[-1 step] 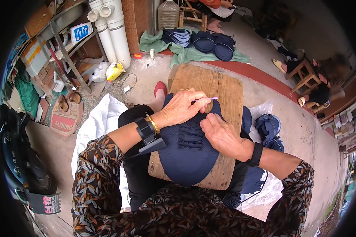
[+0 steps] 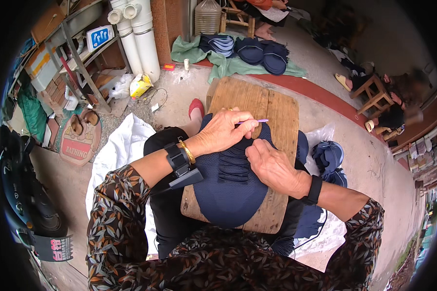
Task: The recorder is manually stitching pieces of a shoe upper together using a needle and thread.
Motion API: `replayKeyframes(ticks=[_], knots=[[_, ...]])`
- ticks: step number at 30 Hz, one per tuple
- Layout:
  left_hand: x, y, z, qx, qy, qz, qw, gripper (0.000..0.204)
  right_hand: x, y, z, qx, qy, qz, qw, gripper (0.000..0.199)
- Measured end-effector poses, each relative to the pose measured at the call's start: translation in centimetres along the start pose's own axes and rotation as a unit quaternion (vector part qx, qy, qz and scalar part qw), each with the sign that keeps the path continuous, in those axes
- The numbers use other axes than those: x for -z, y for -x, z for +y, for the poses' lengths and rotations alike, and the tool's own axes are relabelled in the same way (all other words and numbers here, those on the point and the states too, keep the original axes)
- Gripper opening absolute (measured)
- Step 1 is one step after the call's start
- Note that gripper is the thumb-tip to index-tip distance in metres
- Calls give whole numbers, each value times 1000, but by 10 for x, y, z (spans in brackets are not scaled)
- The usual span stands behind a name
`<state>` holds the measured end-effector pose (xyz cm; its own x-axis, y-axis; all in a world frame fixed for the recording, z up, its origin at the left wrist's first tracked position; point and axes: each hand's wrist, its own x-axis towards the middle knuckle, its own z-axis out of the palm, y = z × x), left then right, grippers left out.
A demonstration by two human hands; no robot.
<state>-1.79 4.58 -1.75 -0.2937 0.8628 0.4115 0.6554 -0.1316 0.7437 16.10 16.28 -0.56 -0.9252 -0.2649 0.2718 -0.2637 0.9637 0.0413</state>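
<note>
Over a wooden board (image 2: 250,92) across my lap lies a navy knit piece (image 2: 233,206), rounded at its near end like a shoe upper. Rows of dark cord (image 2: 234,167) run across its middle. Pinched in my left hand (image 2: 226,128) is a slim light-purple tool (image 2: 262,121), its end sticking out to the right above the piece; its tip is too small to make out. My right hand (image 2: 272,165) is closed against the piece's right side, just below the tool. Whatever its fingertips grip is hidden.
Stacked navy pieces (image 2: 329,157) lie on plastic to my right; more navy pieces (image 2: 274,58) rest on a green cloth (image 2: 218,70) ahead. White cloth (image 2: 114,150) spreads at my left. White pipes (image 2: 138,39) and a motorbike (image 2: 34,194) stand left. Other people sit beyond, near a wooden stool (image 2: 374,92).
The view has shifted very slightly. Both hands, the purple tool and the navy piece keep practically the same places.
</note>
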Motion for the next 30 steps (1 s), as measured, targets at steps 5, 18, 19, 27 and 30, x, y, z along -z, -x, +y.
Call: replayKeyframes(ticks=[5,18,19,27,30], knots=[[-1,0,-3,-20,13,-11,1000,31,10,-2,-3,-45,-126,-36,990,15],[-3,2,-7,-37,-9,-1,999,26,28,11,-2,-218,-310,-27,925,31],[-3,2,-7,-40,-16,4,999,26,27,12,-1,-197,-304,-27,932,27],[-4,1,-6,-31,-23,-1,999,27,4,8,6,-51,-241,75,966,19],[-3,2,-6,-52,-32,10,998,27,8,10,6,-85,-224,21,971,17]])
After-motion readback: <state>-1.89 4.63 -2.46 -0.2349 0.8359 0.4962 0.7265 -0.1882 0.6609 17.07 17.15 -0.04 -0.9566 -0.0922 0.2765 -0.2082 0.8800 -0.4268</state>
